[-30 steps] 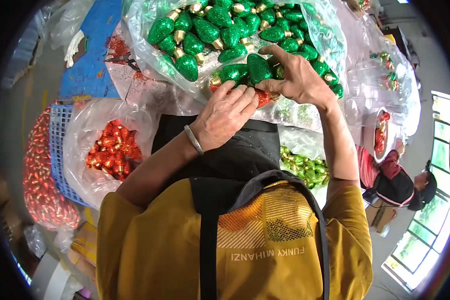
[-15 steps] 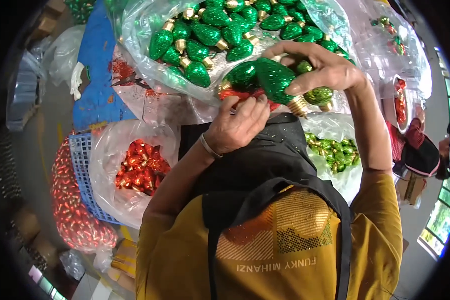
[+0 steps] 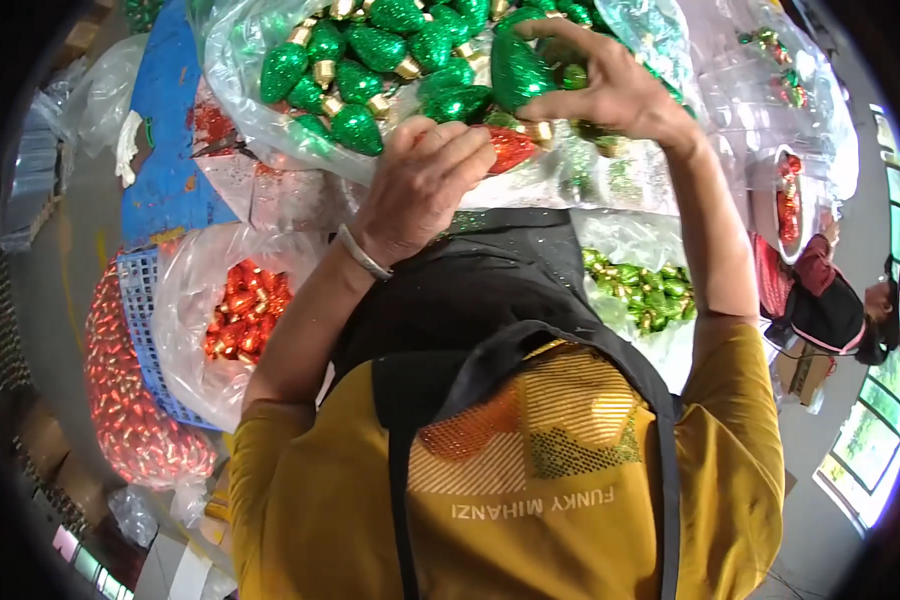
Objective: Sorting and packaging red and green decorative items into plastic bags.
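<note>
My right hand (image 3: 625, 95) grips a large glittery green bulb ornament (image 3: 520, 72) with its fingertips, over the near part of the green pile. Small lime-green ornaments (image 3: 606, 144) show against that palm, partly hidden. My left hand (image 3: 420, 185) is closed around a red bulb ornament (image 3: 511, 150), whose end sticks out past the fingers toward the right hand. Another green bulb ornament (image 3: 457, 102) lies just beyond the left fingers; whether they touch it I cannot tell. More green bulb ornaments (image 3: 378, 48) with gold caps fill the clear plastic bag (image 3: 232, 75) ahead.
Scissors (image 3: 220, 147) lie on the blue tabletop's (image 3: 160, 190) side. Red ornaments (image 3: 248, 312) sit in a plastic-lined blue basket (image 3: 148, 325), beside a bulging sack of red ornaments (image 3: 130, 400). Lime-green ornaments (image 3: 645, 292) fill a bag at my right. Another person (image 3: 835, 300) is at far right.
My right hand has lifted the green bulb ornament up and left, turning it more upright. My left hand has shifted left, and the red bulb ornament shows more plainly. The whole view has shifted slightly.
</note>
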Demonstrator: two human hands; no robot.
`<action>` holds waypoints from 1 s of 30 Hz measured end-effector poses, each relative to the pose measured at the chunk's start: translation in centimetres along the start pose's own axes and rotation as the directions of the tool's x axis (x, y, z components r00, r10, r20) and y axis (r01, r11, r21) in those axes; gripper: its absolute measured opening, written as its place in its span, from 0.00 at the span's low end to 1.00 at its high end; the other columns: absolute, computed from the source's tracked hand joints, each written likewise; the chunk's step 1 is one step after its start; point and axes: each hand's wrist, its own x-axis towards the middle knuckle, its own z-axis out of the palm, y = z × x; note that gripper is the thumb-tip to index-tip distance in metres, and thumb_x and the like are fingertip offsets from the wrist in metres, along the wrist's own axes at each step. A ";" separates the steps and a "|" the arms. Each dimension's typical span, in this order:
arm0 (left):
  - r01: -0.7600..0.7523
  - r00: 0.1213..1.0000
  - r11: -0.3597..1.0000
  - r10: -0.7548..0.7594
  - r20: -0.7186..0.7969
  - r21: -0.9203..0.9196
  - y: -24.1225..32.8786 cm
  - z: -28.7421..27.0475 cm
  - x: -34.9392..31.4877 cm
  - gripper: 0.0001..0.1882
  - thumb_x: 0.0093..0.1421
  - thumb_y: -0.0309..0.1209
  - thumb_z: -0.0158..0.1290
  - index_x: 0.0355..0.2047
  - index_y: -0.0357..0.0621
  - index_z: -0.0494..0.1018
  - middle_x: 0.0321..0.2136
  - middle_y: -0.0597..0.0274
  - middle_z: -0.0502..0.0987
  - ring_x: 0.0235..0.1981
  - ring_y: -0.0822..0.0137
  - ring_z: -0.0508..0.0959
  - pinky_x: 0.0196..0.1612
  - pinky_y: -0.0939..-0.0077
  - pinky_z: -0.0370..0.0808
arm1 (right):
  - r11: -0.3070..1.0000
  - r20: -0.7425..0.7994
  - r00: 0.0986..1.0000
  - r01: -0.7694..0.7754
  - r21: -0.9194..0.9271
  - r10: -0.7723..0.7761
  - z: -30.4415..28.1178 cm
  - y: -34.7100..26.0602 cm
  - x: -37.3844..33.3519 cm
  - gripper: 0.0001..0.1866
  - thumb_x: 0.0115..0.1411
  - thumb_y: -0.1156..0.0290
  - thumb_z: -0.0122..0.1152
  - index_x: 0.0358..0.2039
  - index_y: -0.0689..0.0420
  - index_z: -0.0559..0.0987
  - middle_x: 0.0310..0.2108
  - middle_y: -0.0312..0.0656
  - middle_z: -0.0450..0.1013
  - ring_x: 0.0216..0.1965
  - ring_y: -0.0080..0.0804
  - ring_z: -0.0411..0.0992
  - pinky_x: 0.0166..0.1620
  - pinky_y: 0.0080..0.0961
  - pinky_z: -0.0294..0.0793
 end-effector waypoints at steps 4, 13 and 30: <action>0.101 0.980 0.995 -0.097 0.173 -0.014 0.7 -0.6 0.6 0.20 0.48 0.24 0.58 0.44 0.39 0.74 0.45 0.60 0.74 0.45 0.61 0.72 0.48 0.66 0.65 | 0.987 -0.032 0.999 -0.042 -0.155 0.037 0.8 -2.8 0.6 0.40 0.46 0.52 0.69 0.54 0.62 0.66 0.24 0.52 0.72 0.29 0.44 0.74 0.35 0.37 0.71; 0.063 0.967 0.995 -0.081 0.242 0.084 2.1 -0.3 0.5 0.19 0.50 0.26 0.55 0.45 0.41 0.71 0.47 0.55 0.70 0.45 0.59 0.71 0.47 0.65 0.66 | 0.809 0.260 0.963 0.204 -0.551 -0.066 1.0 -4.5 0.0 0.34 0.52 0.53 0.63 0.48 0.67 0.65 0.23 0.56 0.71 0.29 0.55 0.72 0.33 0.43 0.70; 0.106 0.925 0.994 -0.111 0.363 0.033 4.6 -0.8 -0.1 0.21 0.50 0.28 0.57 0.46 0.47 0.71 0.47 0.51 0.69 0.40 0.59 0.72 0.43 0.67 0.67 | 0.813 0.189 0.969 -0.023 -0.582 0.162 2.0 -6.5 -3.0 0.25 0.55 0.55 0.61 0.41 0.64 0.66 0.20 0.52 0.71 0.25 0.51 0.74 0.29 0.40 0.72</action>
